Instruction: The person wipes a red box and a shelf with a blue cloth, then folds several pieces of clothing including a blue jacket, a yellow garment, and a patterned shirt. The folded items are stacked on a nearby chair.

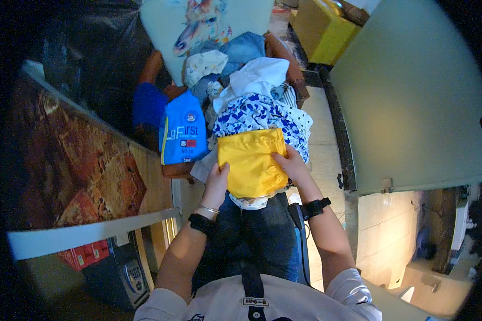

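Both of my hands hold a folded yellow garment point(251, 164) with a gathered elastic edge on its right. My left hand point(216, 182) grips its lower left side, thumb on top. On the right side, my right hand point(291, 162) pinches the gathered edge. Beyond the garment lies a heap of clothes on a wooden armchair, with a blue-and-white patterned cloth point(249, 112) nearest. A white cloth point(261, 76) rests above that, and a light patterned cloth point(205, 66) lies farther left. A bright blue printed garment point(184, 128) hangs over the left armrest. Under the yellow garment, a whitish cloth point(249, 202) shows above my legs.
The chair back point(160, 28) bears an animal's head print. At left stands a table with a brown patterned top point(100, 172); a dark safe with a keypad point(132, 277) is below. A frosted panel point(405, 100) stands at right, and a yellow box point(325, 36) behind.
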Demonstrator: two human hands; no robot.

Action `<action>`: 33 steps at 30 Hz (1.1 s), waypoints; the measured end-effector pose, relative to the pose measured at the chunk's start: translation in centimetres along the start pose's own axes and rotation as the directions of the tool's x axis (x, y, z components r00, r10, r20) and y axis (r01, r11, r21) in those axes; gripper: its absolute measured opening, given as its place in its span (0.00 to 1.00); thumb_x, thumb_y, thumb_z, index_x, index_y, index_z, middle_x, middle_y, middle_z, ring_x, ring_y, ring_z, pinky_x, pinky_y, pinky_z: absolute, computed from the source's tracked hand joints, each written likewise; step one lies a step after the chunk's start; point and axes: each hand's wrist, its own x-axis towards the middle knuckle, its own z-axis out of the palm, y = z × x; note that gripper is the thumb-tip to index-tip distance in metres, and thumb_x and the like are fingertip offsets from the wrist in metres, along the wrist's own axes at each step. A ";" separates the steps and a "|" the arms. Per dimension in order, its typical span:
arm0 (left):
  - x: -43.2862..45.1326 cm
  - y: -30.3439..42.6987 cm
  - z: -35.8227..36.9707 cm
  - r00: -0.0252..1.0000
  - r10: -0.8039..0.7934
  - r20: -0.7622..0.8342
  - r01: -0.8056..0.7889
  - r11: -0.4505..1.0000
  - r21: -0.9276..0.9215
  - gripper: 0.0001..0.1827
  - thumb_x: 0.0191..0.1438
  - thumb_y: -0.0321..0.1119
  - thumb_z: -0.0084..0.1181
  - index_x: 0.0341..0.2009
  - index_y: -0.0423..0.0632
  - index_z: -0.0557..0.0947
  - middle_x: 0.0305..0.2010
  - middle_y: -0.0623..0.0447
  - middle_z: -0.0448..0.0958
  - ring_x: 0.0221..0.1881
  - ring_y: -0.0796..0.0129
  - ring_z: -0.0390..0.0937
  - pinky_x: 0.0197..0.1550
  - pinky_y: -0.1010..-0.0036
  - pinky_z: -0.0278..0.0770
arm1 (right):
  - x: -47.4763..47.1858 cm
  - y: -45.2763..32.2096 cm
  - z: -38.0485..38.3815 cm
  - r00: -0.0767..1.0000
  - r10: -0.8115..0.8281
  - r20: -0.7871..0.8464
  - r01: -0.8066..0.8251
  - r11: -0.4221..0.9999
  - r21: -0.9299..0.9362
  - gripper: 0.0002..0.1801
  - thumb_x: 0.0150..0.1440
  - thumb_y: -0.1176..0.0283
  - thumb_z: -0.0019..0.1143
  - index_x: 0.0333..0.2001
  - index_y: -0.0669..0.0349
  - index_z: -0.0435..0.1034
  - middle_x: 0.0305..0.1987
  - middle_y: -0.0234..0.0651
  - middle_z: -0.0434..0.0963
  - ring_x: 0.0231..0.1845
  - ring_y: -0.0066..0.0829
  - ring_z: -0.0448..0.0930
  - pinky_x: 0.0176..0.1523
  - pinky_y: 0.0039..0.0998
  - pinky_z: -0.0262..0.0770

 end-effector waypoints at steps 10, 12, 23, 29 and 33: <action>-1.5 4.3 -7.8 0.961 0.268 -0.072 -0.219 0.890 0.399 0.15 0.70 0.37 0.44 0.54 0.40 0.73 0.48 0.47 0.78 0.49 0.62 0.76 0.53 0.68 0.72 | -1.4 -5.1 7.5 0.937 -0.197 0.290 0.231 0.969 -0.087 0.28 0.68 0.68 0.51 0.70 0.59 0.57 0.61 0.37 0.75 0.60 0.25 0.75 0.61 0.28 0.71; -1.2 5.5 -9.9 0.964 0.252 -0.089 -0.206 0.914 0.349 0.14 0.70 0.35 0.43 0.53 0.39 0.73 0.46 0.45 0.78 0.47 0.60 0.76 0.51 0.67 0.73 | -0.3 -5.2 10.0 0.922 -0.209 0.326 0.200 0.978 0.062 0.28 0.69 0.69 0.50 0.70 0.60 0.57 0.61 0.35 0.75 0.59 0.24 0.74 0.60 0.26 0.71; 10.1 15.4 -15.4 0.838 0.545 -0.023 -0.346 0.563 0.751 0.16 0.68 0.38 0.44 0.52 0.41 0.73 0.45 0.33 0.79 0.48 0.34 0.76 0.46 0.54 0.75 | 9.9 -3.4 21.2 0.955 -0.269 0.125 0.242 0.951 0.191 0.23 0.71 0.72 0.44 0.67 0.63 0.57 0.62 0.34 0.72 0.59 0.24 0.73 0.60 0.26 0.71; 12.9 13.1 -15.8 0.937 0.301 -0.175 -0.022 0.551 0.834 0.25 0.65 0.36 0.48 0.64 0.43 0.64 0.45 0.27 0.78 0.46 0.32 0.76 0.46 0.51 0.76 | 15.9 0.2 25.1 0.995 -0.033 -0.089 0.040 0.996 0.084 0.32 0.68 0.70 0.51 0.71 0.63 0.50 0.61 0.41 0.72 0.58 0.29 0.74 0.60 0.27 0.71; 11.4 8.9 -16.6 0.943 0.268 -0.199 0.050 0.475 0.879 0.35 0.60 0.28 0.50 0.71 0.45 0.56 0.56 0.26 0.73 0.52 0.34 0.75 0.50 0.50 0.75 | 15.2 1.5 24.8 0.977 -0.206 -0.047 0.184 0.940 -0.287 0.40 0.61 0.74 0.58 0.72 0.65 0.47 0.67 0.52 0.67 0.66 0.43 0.71 0.66 0.33 0.68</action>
